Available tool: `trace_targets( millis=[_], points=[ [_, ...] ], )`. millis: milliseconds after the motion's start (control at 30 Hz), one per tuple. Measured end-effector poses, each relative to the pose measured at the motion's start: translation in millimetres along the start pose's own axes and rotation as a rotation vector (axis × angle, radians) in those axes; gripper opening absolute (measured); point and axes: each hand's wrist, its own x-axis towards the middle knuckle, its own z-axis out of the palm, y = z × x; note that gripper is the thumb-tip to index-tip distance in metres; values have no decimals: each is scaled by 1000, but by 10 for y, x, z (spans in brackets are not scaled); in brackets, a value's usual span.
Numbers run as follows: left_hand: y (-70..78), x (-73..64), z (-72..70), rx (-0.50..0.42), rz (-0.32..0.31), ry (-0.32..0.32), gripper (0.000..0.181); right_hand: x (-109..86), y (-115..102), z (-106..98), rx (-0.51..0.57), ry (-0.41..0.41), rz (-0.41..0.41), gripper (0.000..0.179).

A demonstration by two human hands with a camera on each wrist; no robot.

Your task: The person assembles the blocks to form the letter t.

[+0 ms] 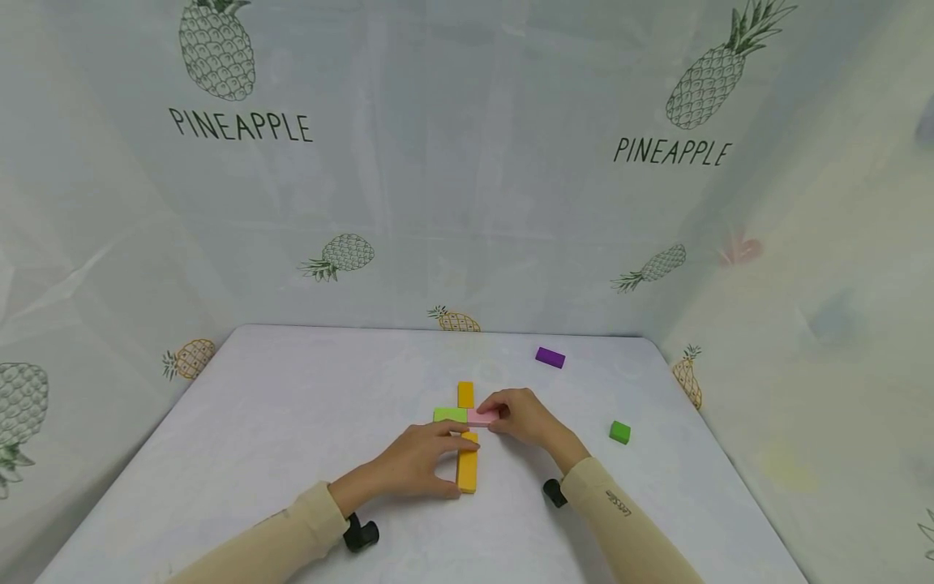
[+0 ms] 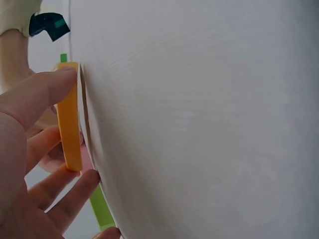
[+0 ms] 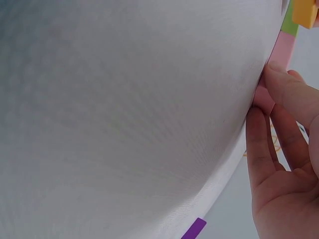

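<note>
My left hand [image 1: 414, 462] holds a long orange block [image 1: 467, 472] by its two ends, thumb at the near end and fingers at the far one. In the left wrist view, the orange block [image 2: 69, 117] shows full length under the thumb. My right hand [image 1: 529, 418] pinches the right end of a pink block [image 1: 477, 418] between thumb and fingers. The pink block [image 3: 283, 50] meets a light green block [image 1: 448, 414] end to end. Behind that pair lies another orange block [image 1: 465, 394], pointing away from me.
A purple block [image 1: 550, 358] lies toward the back right of the white table [image 1: 328, 389]. Farther right sits a small green block [image 1: 619, 432]. A pineapple-printed cloth [image 1: 452, 203] hangs behind and at the sides. Black wrist devices [image 1: 361, 534] are strapped under both sleeves.
</note>
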Motion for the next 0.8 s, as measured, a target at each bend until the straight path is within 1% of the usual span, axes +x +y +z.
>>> trace_targets(
  millis=[200,433,667,800],
  points=[
    [-4,-3,7,10,12,9,64,-3,-2,-4,1,4,-1,27],
    [-6,-7,23,27,-1,-4,64,3,17,6,16,4,17,25],
    [-19,3,76,74,-10,-4,64,11,38,9,7,-1,17,25],
    [-13,-10,81,99,0,0,65,11,37,13,3,4,18,26]
  ],
)
